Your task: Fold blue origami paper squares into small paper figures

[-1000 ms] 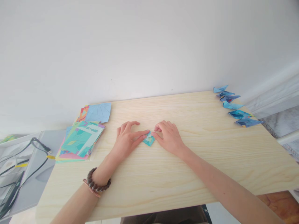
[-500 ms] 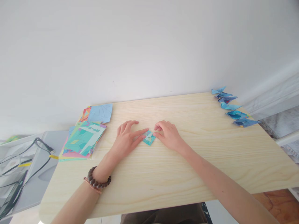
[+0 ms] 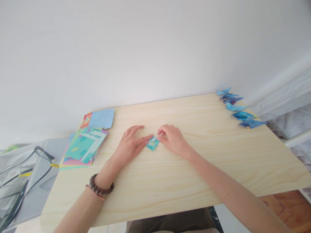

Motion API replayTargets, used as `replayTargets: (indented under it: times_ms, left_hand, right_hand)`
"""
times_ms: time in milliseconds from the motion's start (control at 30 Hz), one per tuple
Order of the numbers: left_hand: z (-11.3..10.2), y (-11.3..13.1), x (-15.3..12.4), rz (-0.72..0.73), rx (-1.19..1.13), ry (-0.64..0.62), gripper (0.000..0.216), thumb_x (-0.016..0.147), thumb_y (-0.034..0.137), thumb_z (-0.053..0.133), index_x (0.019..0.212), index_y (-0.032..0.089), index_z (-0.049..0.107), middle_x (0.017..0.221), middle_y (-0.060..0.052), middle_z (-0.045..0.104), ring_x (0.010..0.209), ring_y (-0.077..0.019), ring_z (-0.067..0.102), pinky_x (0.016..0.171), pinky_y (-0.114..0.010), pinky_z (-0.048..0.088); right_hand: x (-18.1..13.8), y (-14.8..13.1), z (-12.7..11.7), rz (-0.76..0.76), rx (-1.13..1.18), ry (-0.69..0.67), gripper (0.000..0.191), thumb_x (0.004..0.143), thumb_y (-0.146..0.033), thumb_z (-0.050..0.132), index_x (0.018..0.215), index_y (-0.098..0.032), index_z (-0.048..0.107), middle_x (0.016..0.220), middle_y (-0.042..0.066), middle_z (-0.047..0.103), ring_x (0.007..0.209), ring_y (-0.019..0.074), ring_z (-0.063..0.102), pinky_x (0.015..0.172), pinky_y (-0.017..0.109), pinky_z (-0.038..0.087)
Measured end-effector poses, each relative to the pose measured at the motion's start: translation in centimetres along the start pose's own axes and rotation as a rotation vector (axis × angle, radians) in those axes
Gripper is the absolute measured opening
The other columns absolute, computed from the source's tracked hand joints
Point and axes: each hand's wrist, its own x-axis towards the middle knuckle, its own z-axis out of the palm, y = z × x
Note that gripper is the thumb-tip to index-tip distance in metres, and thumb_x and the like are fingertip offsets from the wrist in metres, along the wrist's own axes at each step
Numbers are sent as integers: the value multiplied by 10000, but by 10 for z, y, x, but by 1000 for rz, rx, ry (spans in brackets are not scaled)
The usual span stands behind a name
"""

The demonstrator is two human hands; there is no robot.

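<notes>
A small piece of folded origami paper [image 3: 152, 144], teal with pale patches, lies on the table between my hands, one corner pointing towards me. My left hand [image 3: 131, 141] holds its left edge with thumb and index finger close together, while the other fingers arch away over the wood. At the right corner, my right hand [image 3: 173, 137] pinches the paper between thumb and curled fingers. The fingertips cover both side corners of the paper.
On the table's [image 3: 155, 191] left side lies a stack of patterned paper sheets [image 3: 85, 145] with a light blue sheet [image 3: 101, 118] behind it. Several folded blue paper figures [image 3: 243, 115] line the right edge. Cables [image 3: 36, 161] lie in a tray at far left. A wall [image 3: 155, 51] stands behind.
The view has shifted slightly, so most things sit a little further left. Both hands stay at the folded paper, with their hold nearly the same.
</notes>
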Motion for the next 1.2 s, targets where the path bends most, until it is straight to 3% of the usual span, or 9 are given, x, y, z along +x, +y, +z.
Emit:
replayTargets:
  times_ms: [167,333,633,900,1067,1200]
  left_hand:
    - [0,-1,1,-16,-29,-17,319,884,312,455,1183,372,552,1337,-22,359,1252,-262,277,1037,-476,284]
    - [-3,2,2,-28,-56,-20,315,888,319,447,1179,357,560,1339,-29,363,1254,-259,280,1043,-467,277]
    - [0,4,2,-37,-42,12,355,823,422,538,1172,361,565,1346,-27,373,1255,-279,276,1043,-495,268]
    - [0,2,0,-26,6,7,356,836,442,509,1179,361,560,1358,-33,373,1253,-285,281,1051,-516,225]
    - [-1,-6,-3,99,-21,-39,502,773,493,574,1242,328,504,1331,-66,415,1235,-298,317,1050,-552,185]
    - [-4,-7,-2,164,-99,-20,426,832,415,532,1228,257,524,1174,-90,534,1101,-240,455,1001,-452,323]
  right_hand:
    - [-3,-2,7,-11,-49,56,77,791,-253,576,841,-213,533,843,7,583,835,177,496,759,307,308]
    - [-6,-8,17,2,-164,142,254,757,-425,604,831,-204,501,879,35,567,866,213,478,752,327,294]
    - [-8,-8,18,4,-180,147,194,788,-375,575,855,-212,493,894,33,560,873,213,472,752,328,292]
    - [-8,-7,17,3,-128,127,150,783,-317,602,867,-215,532,886,22,577,874,206,483,765,331,307]
    - [-10,0,5,-219,-44,4,138,847,-329,535,925,-253,620,966,26,574,882,180,497,810,334,343]
    - [-10,12,-7,-379,19,-111,258,820,-327,577,1070,-269,613,1022,37,564,914,175,508,872,342,374]
